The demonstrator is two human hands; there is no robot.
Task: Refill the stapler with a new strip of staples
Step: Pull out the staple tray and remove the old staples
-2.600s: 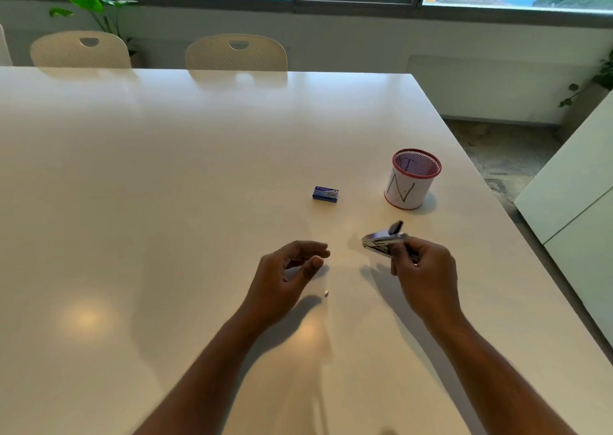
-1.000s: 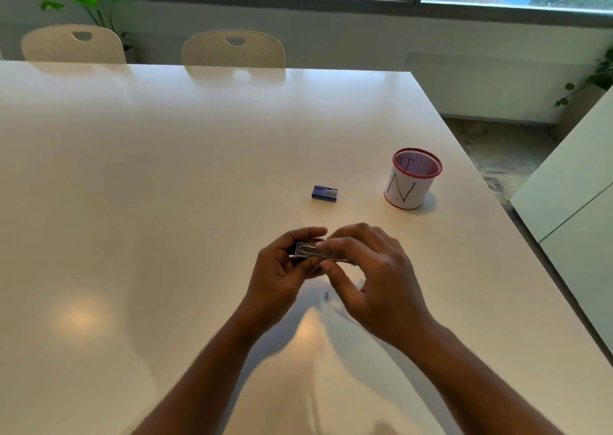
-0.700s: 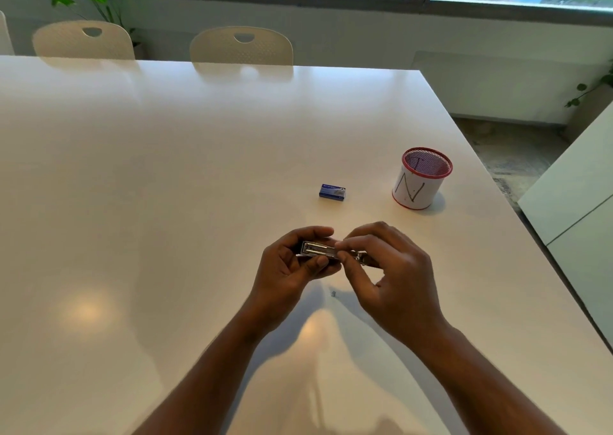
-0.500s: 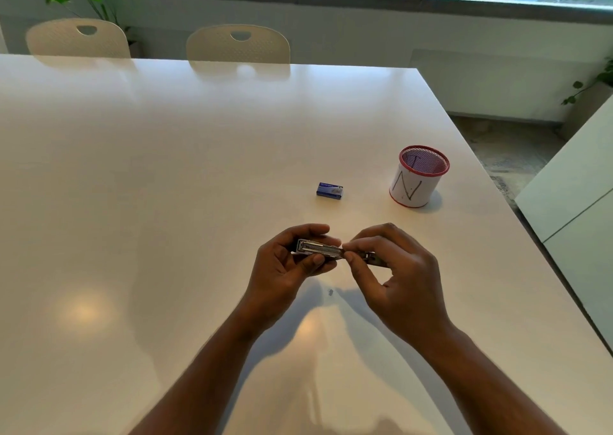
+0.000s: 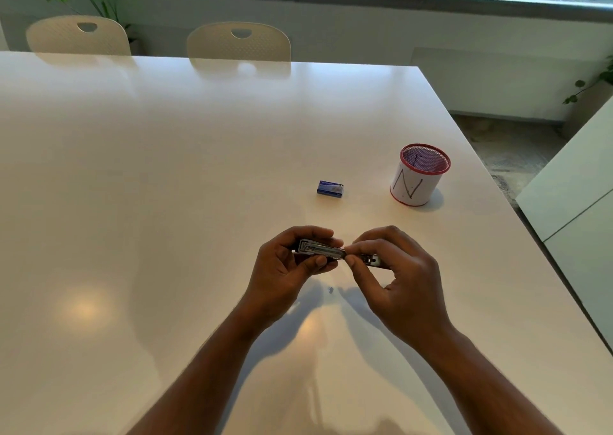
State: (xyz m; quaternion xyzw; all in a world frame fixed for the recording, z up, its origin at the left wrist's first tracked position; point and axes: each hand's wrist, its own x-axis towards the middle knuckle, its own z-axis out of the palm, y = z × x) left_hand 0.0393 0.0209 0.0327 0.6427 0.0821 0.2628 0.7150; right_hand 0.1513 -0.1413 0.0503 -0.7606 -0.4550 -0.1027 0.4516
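Holding the stapler (image 5: 320, 251) in your left hand (image 5: 285, 270), right hand (image 5: 394, 275) pinched at its open tray: loading step, next seat the strip squarely and close.

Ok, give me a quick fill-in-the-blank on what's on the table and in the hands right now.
1. The stapler is held by ____ hands, left hand and right hand.
2. The rim of the mesh pen cup is ____ in colour.
3. The blue staple box lies to the ____ of the pen cup.
4. The letter written on the pen cup's white wrap is ____.

Missing words: both; red; left; N
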